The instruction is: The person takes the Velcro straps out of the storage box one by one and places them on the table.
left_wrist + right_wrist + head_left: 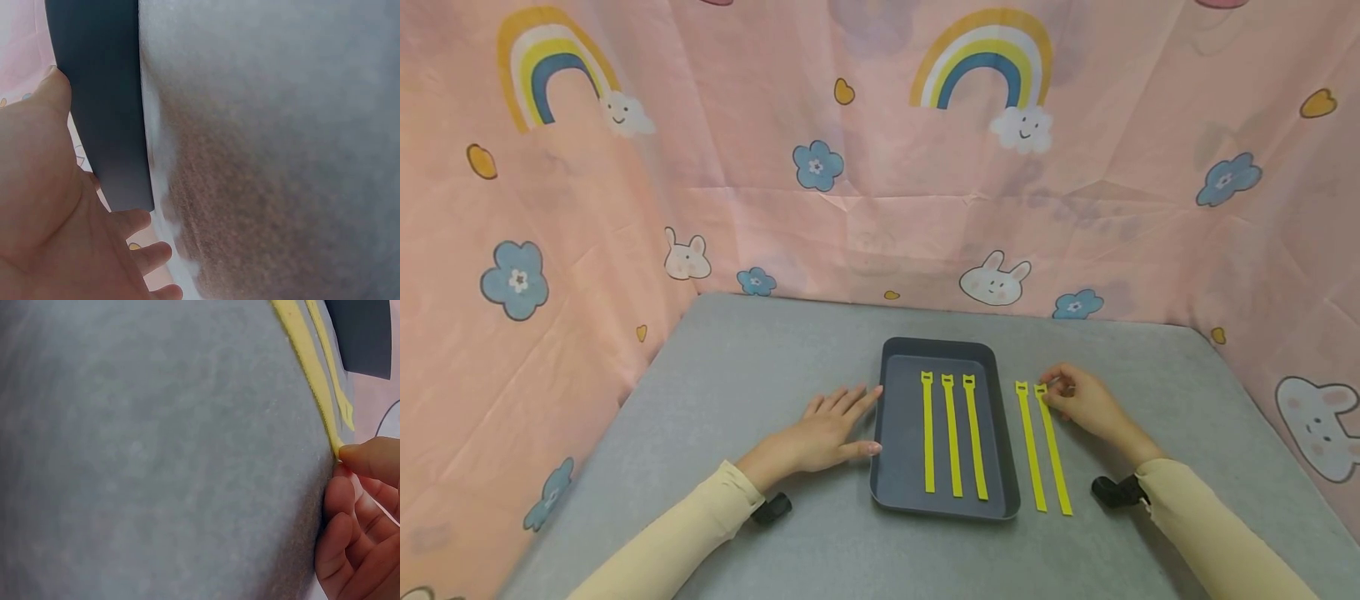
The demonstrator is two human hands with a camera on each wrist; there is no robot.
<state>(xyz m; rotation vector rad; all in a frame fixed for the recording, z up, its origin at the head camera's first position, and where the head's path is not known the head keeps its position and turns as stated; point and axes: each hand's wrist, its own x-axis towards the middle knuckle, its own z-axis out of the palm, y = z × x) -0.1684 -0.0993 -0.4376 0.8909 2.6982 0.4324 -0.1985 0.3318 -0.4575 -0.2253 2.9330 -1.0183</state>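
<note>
Three yellow hook-and-loop cable ties lie side by side in a dark grey tray, their slotted heads toward the back. Two more lie on the table to the right of the tray, roughly parallel. My right hand pinches the head end of the outer cable tie; the inner cable tie lies just left of it. In the right wrist view the thumb presses on that strap's end. With fingers spread, my left hand touches the tray's left wall, seen close in the left wrist view.
The grey table reaches back to a pink patterned cloth, which also hangs at both sides. Dark wrist devices sit at both cuffs, close over the tabletop.
</note>
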